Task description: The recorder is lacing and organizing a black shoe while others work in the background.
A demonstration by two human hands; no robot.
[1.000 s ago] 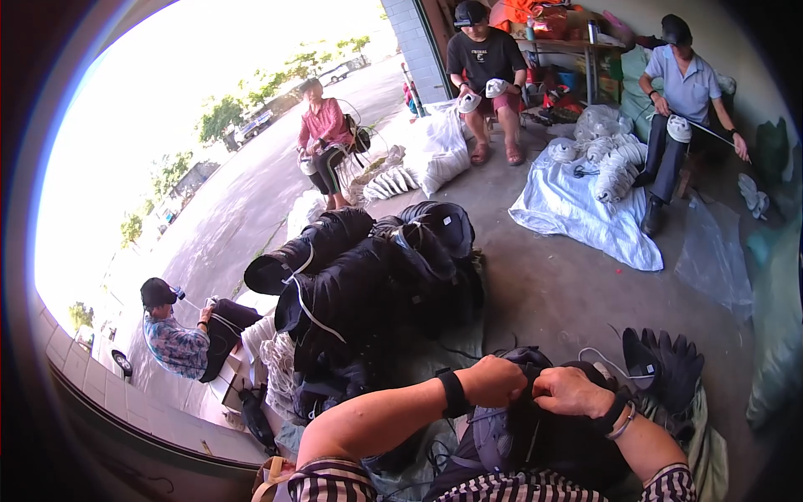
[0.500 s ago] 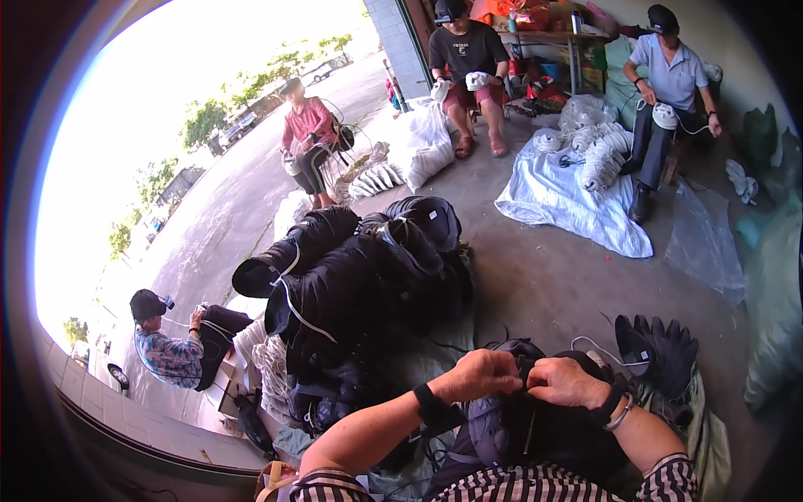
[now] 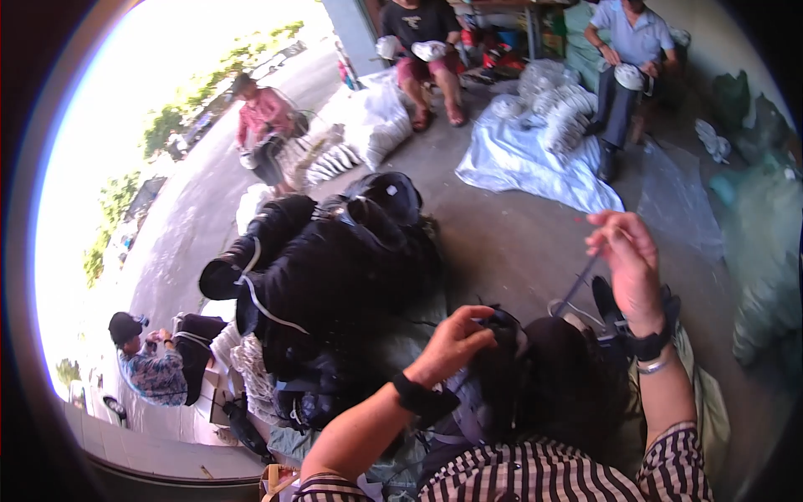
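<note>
The left hand (image 3: 456, 343) grips the dark cap (image 3: 544, 376) at lower centre; the right hand (image 3: 627, 259), raised upper right, pinches a thread (image 3: 577, 289) slanting down to it.

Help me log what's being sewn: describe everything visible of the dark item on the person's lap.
The dark item is black, rounded and looks like soft fabric, resting on the lap above the striped sleeves. The left hand presses its top edge; the right hand is raised above it, pulling a thin thread taut from it.

- Heap of black bags (image 3: 335, 276) on concrete floor (image 3: 519, 234).
- Pale plastic sheet (image 3: 535, 167) bearing stacked white caps (image 3: 560, 105).
- Four other persons seated nearby.
</note>
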